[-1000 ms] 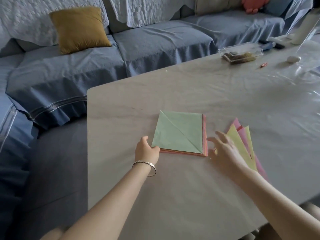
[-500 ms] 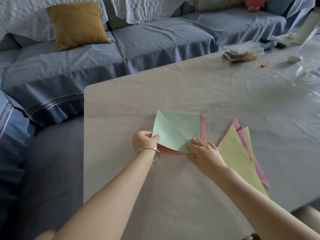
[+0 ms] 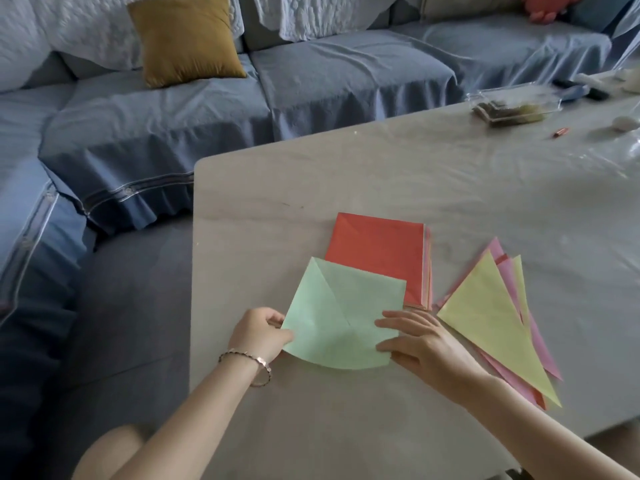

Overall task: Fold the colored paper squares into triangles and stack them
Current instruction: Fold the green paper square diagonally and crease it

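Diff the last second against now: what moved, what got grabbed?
The left hand and right hand took hold of the green sheet and pulled it off the square stack toward the person, baring a red sheet. The square stack and triangle pile stayed put.

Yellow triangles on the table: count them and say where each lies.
2. One yellow triangle tops the fanned pile beside the right hand; a second yellow sliver shows farther right among pink triangles. More may be hidden underneath.
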The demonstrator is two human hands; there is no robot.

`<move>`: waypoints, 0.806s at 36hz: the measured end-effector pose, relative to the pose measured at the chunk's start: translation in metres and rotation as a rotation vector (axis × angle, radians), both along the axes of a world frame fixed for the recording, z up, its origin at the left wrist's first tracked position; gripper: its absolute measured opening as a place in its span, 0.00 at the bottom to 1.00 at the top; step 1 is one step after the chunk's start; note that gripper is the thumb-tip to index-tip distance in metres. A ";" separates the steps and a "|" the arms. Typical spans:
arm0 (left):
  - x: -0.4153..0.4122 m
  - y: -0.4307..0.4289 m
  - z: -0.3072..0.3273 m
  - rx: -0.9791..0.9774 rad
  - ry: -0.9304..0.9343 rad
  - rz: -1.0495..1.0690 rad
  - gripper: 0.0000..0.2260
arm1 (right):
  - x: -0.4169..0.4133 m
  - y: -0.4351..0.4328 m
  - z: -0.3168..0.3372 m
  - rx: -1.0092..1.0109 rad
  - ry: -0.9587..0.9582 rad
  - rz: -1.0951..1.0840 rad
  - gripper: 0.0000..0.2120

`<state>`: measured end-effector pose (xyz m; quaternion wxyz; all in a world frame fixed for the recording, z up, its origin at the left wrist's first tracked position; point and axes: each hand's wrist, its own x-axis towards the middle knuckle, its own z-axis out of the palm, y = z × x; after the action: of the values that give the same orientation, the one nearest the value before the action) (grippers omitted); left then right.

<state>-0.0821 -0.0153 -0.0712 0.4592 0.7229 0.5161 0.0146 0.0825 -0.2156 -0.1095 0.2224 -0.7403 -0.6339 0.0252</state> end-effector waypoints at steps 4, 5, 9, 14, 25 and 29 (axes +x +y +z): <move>-0.001 0.000 -0.001 0.085 -0.015 -0.056 0.07 | -0.015 0.002 -0.003 -0.035 0.025 0.087 0.17; 0.002 0.002 -0.001 0.089 -0.034 -0.046 0.07 | -0.019 0.003 -0.005 -0.040 0.027 0.111 0.20; 0.016 0.005 -0.004 0.083 -0.068 -0.062 0.06 | -0.029 0.004 -0.009 -0.018 0.126 0.115 0.21; 0.027 0.000 -0.003 0.199 -0.129 -0.041 0.06 | -0.036 0.001 -0.001 0.013 0.316 0.089 0.21; 0.011 -0.010 0.018 0.191 -0.437 -0.124 0.10 | -0.021 0.010 0.049 0.312 0.634 -0.414 0.04; 0.005 -0.014 0.028 0.054 -0.473 -0.208 0.10 | -0.018 0.012 0.063 0.349 0.763 -0.460 0.10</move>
<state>-0.0773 -0.0291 -0.0435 0.5468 0.7604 0.3169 0.1497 0.0647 -0.2038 -0.0469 0.5601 -0.7509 -0.3215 0.1382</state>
